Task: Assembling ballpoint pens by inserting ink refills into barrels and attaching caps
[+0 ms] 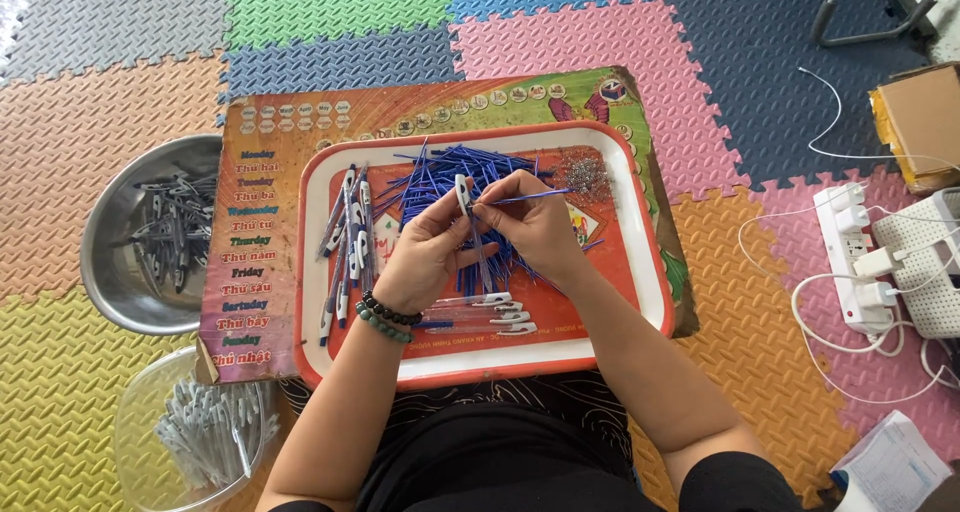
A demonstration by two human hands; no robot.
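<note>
While left hand (425, 252) pinches pen barrel (463, 194) — right hand (535, 222) pinches refill (530, 198) over tray (650, 272).

Both hands cover the middle of the blue refill pile (450, 177), so what lies beneath them cannot be seen. The clear bowl (135, 412) at seven o'clock is cut by the bottom edge. The cardboard box (920, 122) at two o'clock and the white adapter (930, 272) at three o'clock run off the right edge. The small metal bits (585, 175) heaped on the tray (312, 272) are too small to tell apart.
</note>
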